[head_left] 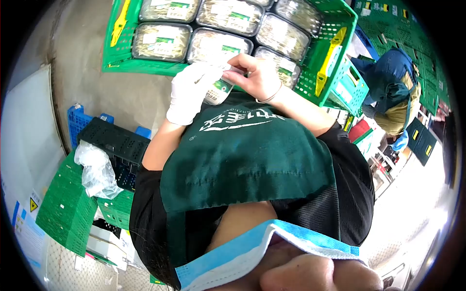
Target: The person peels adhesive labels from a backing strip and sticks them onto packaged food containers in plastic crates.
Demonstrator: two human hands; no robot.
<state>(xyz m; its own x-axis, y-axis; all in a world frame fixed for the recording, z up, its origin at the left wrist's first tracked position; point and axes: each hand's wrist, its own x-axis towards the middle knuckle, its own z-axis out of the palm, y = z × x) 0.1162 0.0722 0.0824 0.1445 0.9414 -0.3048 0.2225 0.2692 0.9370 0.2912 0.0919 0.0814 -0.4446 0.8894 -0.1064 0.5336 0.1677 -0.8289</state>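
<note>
My left hand [187, 94], in a white glove, is closed on a white and green label strip [217, 93] that hangs in front of the apron. My right hand [256, 76] is bare, with a thin band at the wrist; its thumb and index finger pinch the upper edge of the strip. Both hands are close together over the near edge of a green crate [145, 66]. Inside it, clear-lidded black trays [161, 42] of pale, thin strands stand in rows, with green and white labels on their lids. My fingers partly cover the nearest trays.
Yellow handles [331, 60] are on the crate's sides. At the left are a black crate [111, 140], a plastic bag [97, 167], green crates [68, 206] and a blue pallet [77, 121]. A co-worker [395, 87] bends near stacked green crates [427, 72] at the right.
</note>
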